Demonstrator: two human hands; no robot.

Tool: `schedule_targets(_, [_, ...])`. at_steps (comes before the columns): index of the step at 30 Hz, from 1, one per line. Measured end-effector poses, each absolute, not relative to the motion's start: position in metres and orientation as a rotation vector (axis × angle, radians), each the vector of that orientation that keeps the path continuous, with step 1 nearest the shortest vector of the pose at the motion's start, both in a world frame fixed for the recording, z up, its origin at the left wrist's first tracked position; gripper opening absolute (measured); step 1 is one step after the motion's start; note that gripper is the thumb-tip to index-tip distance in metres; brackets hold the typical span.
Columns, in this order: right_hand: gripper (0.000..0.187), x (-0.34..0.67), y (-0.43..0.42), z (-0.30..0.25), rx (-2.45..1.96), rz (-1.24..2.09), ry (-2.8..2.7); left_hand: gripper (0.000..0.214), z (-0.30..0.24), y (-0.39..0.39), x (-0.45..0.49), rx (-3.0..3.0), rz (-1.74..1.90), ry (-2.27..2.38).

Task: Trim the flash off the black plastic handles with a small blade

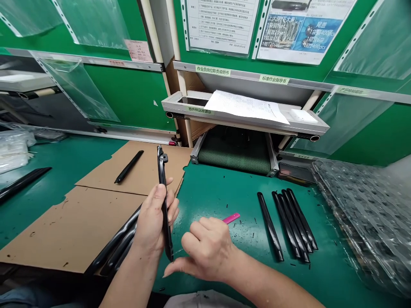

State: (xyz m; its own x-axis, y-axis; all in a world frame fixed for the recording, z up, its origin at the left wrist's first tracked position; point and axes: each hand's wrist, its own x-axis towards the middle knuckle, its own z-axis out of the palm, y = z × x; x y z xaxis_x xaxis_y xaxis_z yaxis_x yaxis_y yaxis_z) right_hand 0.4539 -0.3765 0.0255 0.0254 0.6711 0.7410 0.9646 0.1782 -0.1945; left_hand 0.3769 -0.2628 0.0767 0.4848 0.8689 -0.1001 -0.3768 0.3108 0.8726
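Observation:
My left hand (156, 218) is closed around a long black plastic part (163, 171), held on edge and pointing away from me. Under that wrist lie more long black parts (117, 246), partly hidden by my arm. My right hand (207, 250) rests on the green mat just right of the held part's near end, fingers curled around a pink tool (231, 218) whose tip sticks out past the knuckles.
Several black parts (289, 222) lie in a row on the green mat (224, 196) to the right. One black part (129, 167) lies on the cardboard sheets (64, 222). Clear plastic trays (362, 205) are stacked far right; a small conveyor (234, 156) sits under a shelf behind.

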Motion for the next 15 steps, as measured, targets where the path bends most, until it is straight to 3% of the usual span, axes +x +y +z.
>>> schedule_targets(9, [0.073,0.455,-0.379,0.028,-1.470,-0.343,-1.780,0.024,0.073,-0.262,0.379,0.917,0.870,0.725])
schedule_targets(12, [0.066,0.444,-0.392,0.025,-1.322,0.328,-1.489,0.027,0.076,-0.259,0.377,0.890,0.851,0.718])
schedule_targets(15, [0.051,0.427,-0.406,0.004,-1.111,1.096,-0.733,0.035,0.079,-0.257,0.373,0.860,0.862,0.727])
